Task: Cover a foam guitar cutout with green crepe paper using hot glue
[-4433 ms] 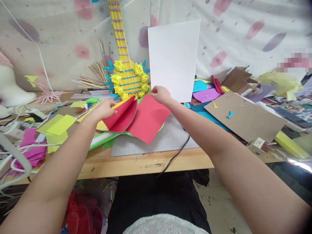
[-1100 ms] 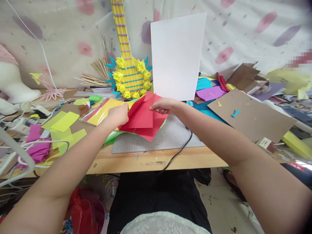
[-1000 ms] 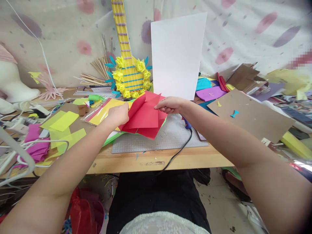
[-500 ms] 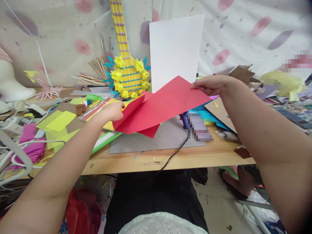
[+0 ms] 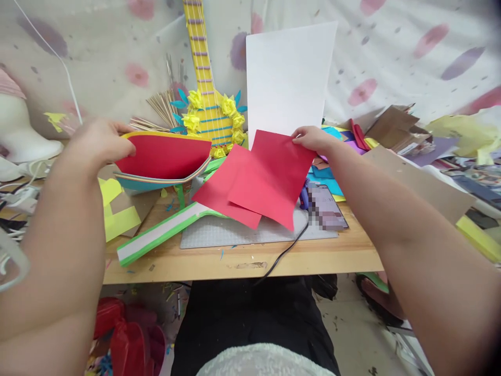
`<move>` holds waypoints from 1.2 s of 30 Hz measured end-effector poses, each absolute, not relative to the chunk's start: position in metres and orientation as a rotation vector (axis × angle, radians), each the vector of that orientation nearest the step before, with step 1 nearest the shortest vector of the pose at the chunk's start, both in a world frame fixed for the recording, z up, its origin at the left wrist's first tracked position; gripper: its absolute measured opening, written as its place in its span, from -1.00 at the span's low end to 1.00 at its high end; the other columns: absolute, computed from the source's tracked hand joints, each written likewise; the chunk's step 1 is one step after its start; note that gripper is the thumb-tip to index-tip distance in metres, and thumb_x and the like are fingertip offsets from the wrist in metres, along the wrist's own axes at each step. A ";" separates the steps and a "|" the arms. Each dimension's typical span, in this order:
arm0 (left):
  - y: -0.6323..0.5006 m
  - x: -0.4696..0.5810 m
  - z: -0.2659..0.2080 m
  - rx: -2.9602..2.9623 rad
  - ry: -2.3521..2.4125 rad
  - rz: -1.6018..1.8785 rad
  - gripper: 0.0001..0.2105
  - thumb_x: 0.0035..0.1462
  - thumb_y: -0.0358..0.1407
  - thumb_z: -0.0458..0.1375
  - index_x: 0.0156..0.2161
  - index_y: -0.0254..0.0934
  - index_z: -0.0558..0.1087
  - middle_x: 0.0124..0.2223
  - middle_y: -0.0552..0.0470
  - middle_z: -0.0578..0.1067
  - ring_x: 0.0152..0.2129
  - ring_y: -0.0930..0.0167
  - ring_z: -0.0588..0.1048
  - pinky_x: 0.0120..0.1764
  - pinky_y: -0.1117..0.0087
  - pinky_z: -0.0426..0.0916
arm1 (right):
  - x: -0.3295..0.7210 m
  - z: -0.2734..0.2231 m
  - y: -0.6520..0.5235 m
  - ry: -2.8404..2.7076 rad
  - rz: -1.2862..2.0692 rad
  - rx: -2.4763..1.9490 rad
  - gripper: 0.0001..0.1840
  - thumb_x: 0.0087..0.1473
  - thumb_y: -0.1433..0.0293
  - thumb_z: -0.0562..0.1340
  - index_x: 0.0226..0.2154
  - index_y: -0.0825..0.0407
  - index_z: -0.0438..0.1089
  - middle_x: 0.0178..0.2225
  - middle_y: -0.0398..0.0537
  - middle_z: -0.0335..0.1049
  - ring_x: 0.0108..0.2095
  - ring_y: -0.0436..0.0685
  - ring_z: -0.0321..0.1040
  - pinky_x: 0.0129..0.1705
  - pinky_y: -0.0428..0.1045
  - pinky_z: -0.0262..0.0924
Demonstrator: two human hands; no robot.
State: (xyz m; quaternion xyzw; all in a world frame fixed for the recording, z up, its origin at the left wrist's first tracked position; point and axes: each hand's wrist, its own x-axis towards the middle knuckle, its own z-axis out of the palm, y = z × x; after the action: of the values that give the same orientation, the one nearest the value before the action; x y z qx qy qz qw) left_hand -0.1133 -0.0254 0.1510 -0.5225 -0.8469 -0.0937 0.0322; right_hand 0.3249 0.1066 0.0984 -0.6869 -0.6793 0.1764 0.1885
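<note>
My left hand [image 5: 105,141] grips the left end of a stack of coloured paper [image 5: 164,156], lifted at the left of the table and sagging in a curve. Red shows on its inner face, with yellow and blue sheets along its edges. My right hand [image 5: 309,138] pinches the upper right edge of a red sheet [image 5: 276,172]. That sheet overlaps another red sheet [image 5: 230,190], which lies over a grey cutting mat [image 5: 211,235]. Partly under the papers is a white strip with green edging [image 5: 156,235].
A yellow paper guitar with flowers [image 5: 213,120] and a white board [image 5: 289,78] stand behind. A phone [image 5: 331,206], a black cable [image 5: 279,256] and a purple tool [image 5: 304,194] lie right of the mat. Brown cardboard [image 5: 418,180] and paper scraps crowd the right side.
My left hand has carried the paper stack up and left, away from the red sheets. My right hand has brought its red sheet slightly left and down, uncovering the green-edged strip.
</note>
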 end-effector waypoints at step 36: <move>-0.045 -0.022 0.060 -2.580 -2.133 0.492 -0.50 -0.02 -0.08 0.09 0.03 -0.23 0.33 0.04 -0.14 0.45 -0.09 0.22 0.45 -0.20 0.36 0.30 | 0.164 0.016 0.026 -2.856 0.513 -0.708 -0.66 -0.06 0.19 0.35 -0.30 0.05 0.33 -0.24 -0.05 0.36 -0.26 0.07 0.26 -0.32 -0.09 0.03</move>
State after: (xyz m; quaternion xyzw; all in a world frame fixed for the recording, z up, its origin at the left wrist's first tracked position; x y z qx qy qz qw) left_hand -0.0223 -0.0446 0.0604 -0.7570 -0.6259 0.1443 -0.1205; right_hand 0.1635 0.0256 0.0159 -0.2364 -0.9533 0.1713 0.0773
